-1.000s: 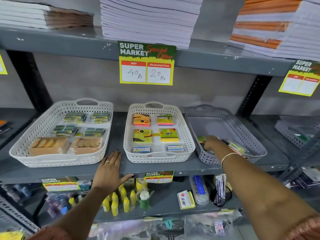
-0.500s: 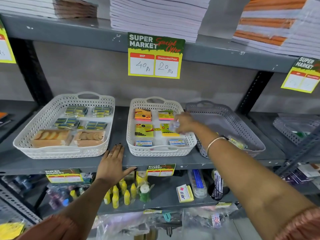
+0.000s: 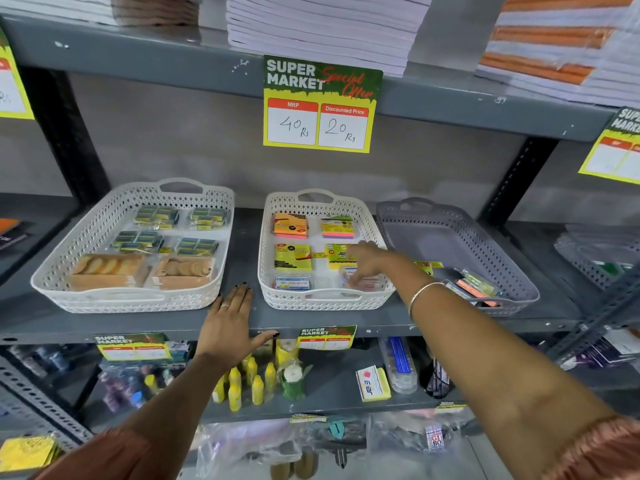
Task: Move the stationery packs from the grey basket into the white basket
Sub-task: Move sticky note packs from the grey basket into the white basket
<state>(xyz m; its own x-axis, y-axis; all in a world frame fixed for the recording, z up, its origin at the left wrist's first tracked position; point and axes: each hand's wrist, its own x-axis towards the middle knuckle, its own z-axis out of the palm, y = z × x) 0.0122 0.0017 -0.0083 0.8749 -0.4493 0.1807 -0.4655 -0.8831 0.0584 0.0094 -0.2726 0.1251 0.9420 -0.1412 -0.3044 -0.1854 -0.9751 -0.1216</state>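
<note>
The middle white basket (image 3: pixel 325 301) holds several sticky-note and stationery packs in rows. My right hand (image 3: pixel 363 263) reaches into its front right corner, fingers closed on a small clear stationery pack (image 3: pixel 358 281) that touches the basket floor. To the right stands the grey basket (image 3: pixel 519 296), with a few packs (image 3: pixel 476 289) lying along its front edge, partly hidden by my right forearm. My left hand (image 3: pixel 230 320) rests flat on the shelf edge between the two white baskets, fingers spread, holding nothing.
A larger white basket (image 3: pixel 131 301) with boxed goods sits at the left. A price sign (image 3: pixel 320 105) hangs from the shelf above. Another grey basket (image 3: pixel 595 258) stands at the far right. Yellow bottles (image 3: pixel 242 382) and other goods fill the lower shelf.
My right hand left the grey basket with a pack, crossed over the white basket, and has come down to its front right corner. The left hand stayed on the shelf edge.
</note>
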